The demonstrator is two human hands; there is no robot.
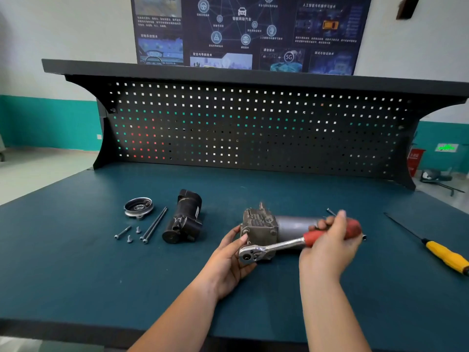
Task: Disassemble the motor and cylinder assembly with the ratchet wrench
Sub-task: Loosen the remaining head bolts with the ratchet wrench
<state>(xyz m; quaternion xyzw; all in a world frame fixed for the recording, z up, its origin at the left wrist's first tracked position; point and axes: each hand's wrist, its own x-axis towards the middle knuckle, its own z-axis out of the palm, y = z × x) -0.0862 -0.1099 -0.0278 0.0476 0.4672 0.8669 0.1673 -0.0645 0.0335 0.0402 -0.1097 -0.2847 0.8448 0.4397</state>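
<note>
Head view: ratchet wrench (pixel 276 247) held at the cylinder assembly (pixel 261 224) on the blue counter (pixel 76 262).
Right-hand grip (pixel 330 240) wraps the red handle, just in front of the assembly's grey cylinder; left-hand grip (pixel 232 260) cups the chrome head at the assembly's near-left end, fingers curled beneath, thumb on the block. Left of the assembly lie a black motor (pixel 184 219), two long bolts (pixel 153 224), small screws (pixel 129 238) and a round cap (pixel 138 207); a yellow screwdriver (pixel 444 255) lies well to its right.

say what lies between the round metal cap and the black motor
Two long bolts lie between the cap and the black motor, in the head view.
</note>
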